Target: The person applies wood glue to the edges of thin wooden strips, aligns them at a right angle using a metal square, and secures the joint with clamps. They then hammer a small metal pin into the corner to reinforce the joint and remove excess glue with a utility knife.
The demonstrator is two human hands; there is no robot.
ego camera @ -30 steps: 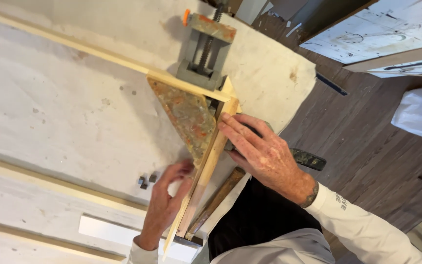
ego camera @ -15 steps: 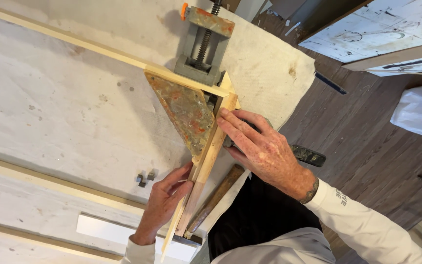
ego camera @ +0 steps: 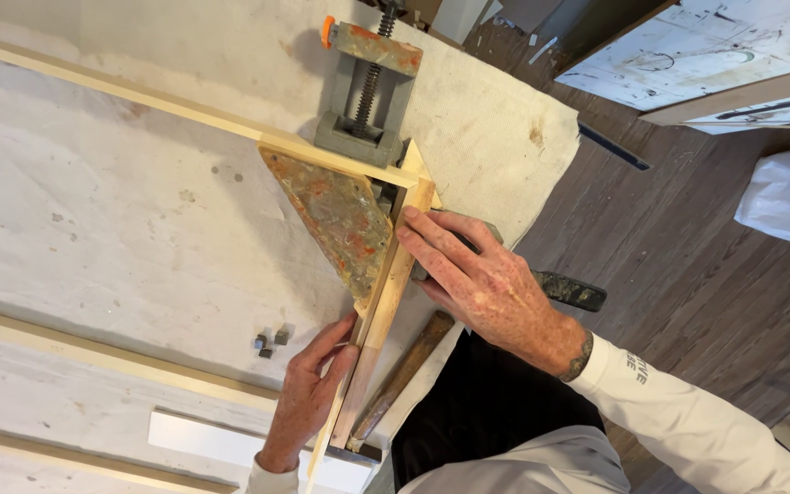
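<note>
Cloth-covered bench [ego camera: 93,210], hands along wooden strip [ego camera: 386,302]

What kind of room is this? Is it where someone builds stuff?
Probably a woodworking or framing workshop. A paint-spattered grey corner clamp grips two pale wooden strips at a right angle on a stained cloth-covered workbench, and a wooden-handled hammer lies nearby.

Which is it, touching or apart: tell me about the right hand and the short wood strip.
Touching. The head view shows the right hand with fingertips pressed flat on the short wood strip, no gap visible.
</note>
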